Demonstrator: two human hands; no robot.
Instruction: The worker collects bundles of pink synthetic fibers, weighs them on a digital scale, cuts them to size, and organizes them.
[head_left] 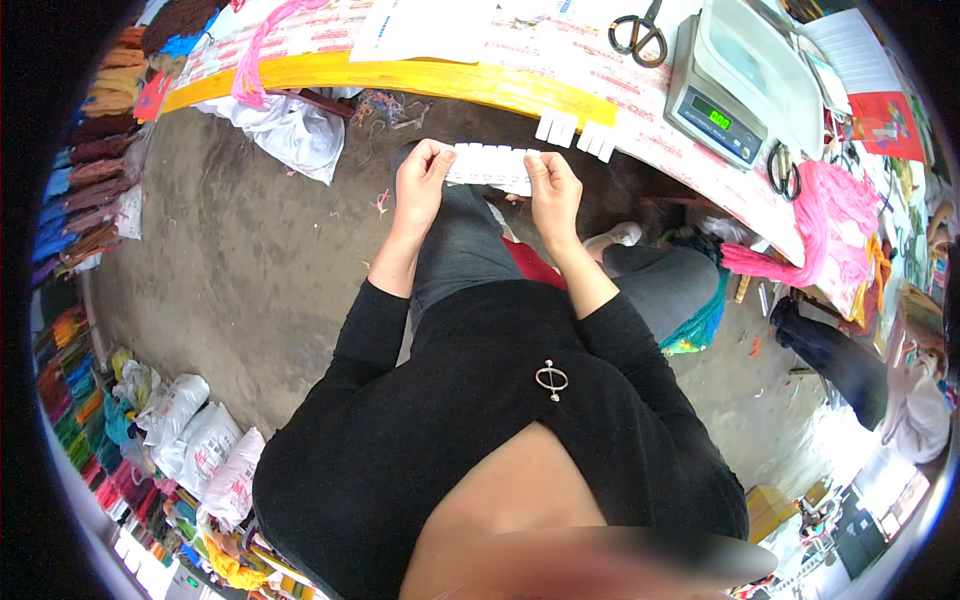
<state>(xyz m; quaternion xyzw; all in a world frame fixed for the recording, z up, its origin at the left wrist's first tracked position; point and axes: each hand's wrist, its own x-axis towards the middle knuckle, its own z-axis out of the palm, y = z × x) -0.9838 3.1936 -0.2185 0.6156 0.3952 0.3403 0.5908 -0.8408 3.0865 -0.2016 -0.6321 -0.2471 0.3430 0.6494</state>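
Between my two hands, above my lap, a white paper strip is stretched out, its far edge cut into small tabs. My left hand pinches its left end, thumb on top. At the right end, the thumb and fingers of my right hand are closed on the paper. Just beyond my right hand, small white paper slips hang over the yellow front edge of the table. More white slips hang beside them.
On the table lie a white sheet, black-handled scissors, a digital scale, a second pair of scissors and pink yarn. Another pink hank hangs at left. Yarn stacks and white bags line the left side.
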